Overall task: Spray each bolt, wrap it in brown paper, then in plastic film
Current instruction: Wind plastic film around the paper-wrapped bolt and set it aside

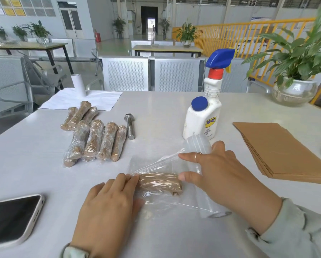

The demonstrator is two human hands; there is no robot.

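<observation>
A bolt wrapped in brown paper (158,182) lies near the table's front, with clear plastic film stretched over it. My left hand (109,205) presses flat on its left end and the film. My right hand (217,170) grips the film roll (202,175) just right of it, thumb near the bolt's right end. One bare steel bolt (130,126) lies further back. Left of that bolt, several finished bolts in paper and film (94,138) lie in a group. A white spray bottle (208,108) with a blue trigger stands behind the roll.
A stack of brown paper sheets (278,151) lies at the right. A phone (12,218) sits near the front left edge. White paper with a small white roll (78,84) is at the back left. A potted plant (295,90) stands back right.
</observation>
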